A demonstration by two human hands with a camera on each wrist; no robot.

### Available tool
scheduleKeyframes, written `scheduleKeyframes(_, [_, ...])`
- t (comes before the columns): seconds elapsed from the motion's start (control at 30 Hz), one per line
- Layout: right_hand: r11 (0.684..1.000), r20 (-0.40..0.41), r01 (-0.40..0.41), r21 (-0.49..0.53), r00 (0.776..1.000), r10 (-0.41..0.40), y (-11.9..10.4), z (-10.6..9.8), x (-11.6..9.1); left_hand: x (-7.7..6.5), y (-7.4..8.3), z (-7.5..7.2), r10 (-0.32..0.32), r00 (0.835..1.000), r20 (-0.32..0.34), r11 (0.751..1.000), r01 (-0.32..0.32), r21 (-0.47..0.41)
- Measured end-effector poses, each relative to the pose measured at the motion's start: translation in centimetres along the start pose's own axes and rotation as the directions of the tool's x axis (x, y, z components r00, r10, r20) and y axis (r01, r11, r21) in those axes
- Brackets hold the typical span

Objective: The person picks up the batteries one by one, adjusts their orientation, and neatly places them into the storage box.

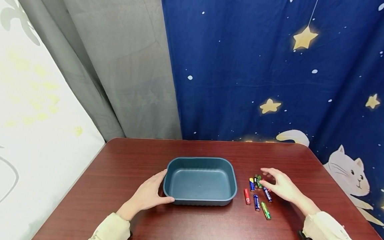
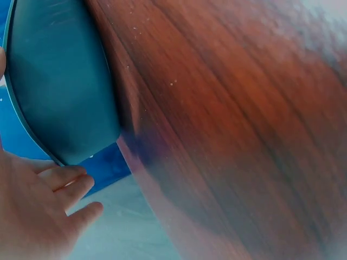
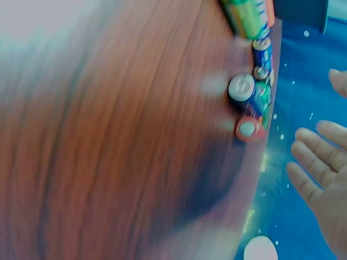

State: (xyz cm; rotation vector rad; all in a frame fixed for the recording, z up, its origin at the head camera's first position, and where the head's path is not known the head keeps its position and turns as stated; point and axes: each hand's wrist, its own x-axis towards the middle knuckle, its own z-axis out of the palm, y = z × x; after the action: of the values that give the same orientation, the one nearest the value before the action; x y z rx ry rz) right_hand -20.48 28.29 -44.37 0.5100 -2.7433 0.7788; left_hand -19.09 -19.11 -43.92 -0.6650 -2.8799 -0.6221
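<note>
A blue-green plastic bin (image 1: 199, 183) sits on the table with nothing inside. My left hand (image 1: 147, 193) rests at its left side, fingers near the rim and thumb at the front corner; in the left wrist view the fingers lie loosely extended beside the bin wall (image 2: 59, 86). Right of the bin lie several small batteries, among them a red battery (image 1: 247, 196), a blue battery (image 1: 256, 202) and a green battery (image 1: 265, 210). My right hand (image 1: 282, 186) hovers beside the pile, fingers spread and holding nothing, partly covering some batteries.
The dark red wooden table (image 1: 135, 153) has rounded far corners. Behind it hang a grey curtain (image 1: 126, 66) and a blue star-patterned curtain (image 1: 228, 66). A white patterned cloth (image 1: 39, 133) hangs along the left side.
</note>
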Motion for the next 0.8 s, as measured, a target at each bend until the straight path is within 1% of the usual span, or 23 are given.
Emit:
scheduleKeyframes(0.07, [0.997, -0.019, 0.034, 0.068, 0.999, -0.033, -0.4, 0.3, 0.0, 0.0, 0.0, 0.0, -0.011, 1.0, 0.004, 1.0, 0.011, -0.015])
scheduleKeyframes(0.17, [0.983, -0.027, 0.098, 0.156, 0.995, -0.095, -0.9, 0.9, 0.0, 0.1, -0.2, -0.1, -0.013, 1.0, 0.01, 1.0, 0.014, -0.028])
scheduleKeyframes(0.33, [0.955, -0.013, 0.191, 0.228, 0.981, -0.194, -1.8, 1.7, -0.2, 0.3, -0.4, -0.1, -0.015, 1.0, 0.019, 0.999, 0.016, -0.035])
scheduleKeyframes(0.4, [0.946, -0.004, 0.222, 0.238, 0.974, -0.228, -2.1, 1.9, -0.4, 0.3, -0.4, -0.1, -0.018, 1.0, 0.023, 0.999, 0.019, -0.035])
scheduleKeyframes(0.47, [0.943, 0.013, 0.231, 0.241, 0.971, -0.241, -2.2, 2.1, -0.6, 0.3, -0.3, -0.1, -0.019, 0.999, 0.025, 0.999, 0.02, -0.038])
scheduleKeyframes(0.67, [0.957, 0.072, 0.199, 0.211, 0.973, -0.218, -2.3, 2.6, -1.0, 0.2, -0.2, -0.2, -0.025, 0.999, 0.029, 0.999, 0.026, -0.041])
scheduleKeyframes(0.8, [0.959, 0.07, 0.235, 0.158, 0.966, -0.248, -2.4, 3.0, -1.0, 0.2, -0.3, -0.2, -0.027, 0.999, 0.034, 0.999, 0.029, -0.043])
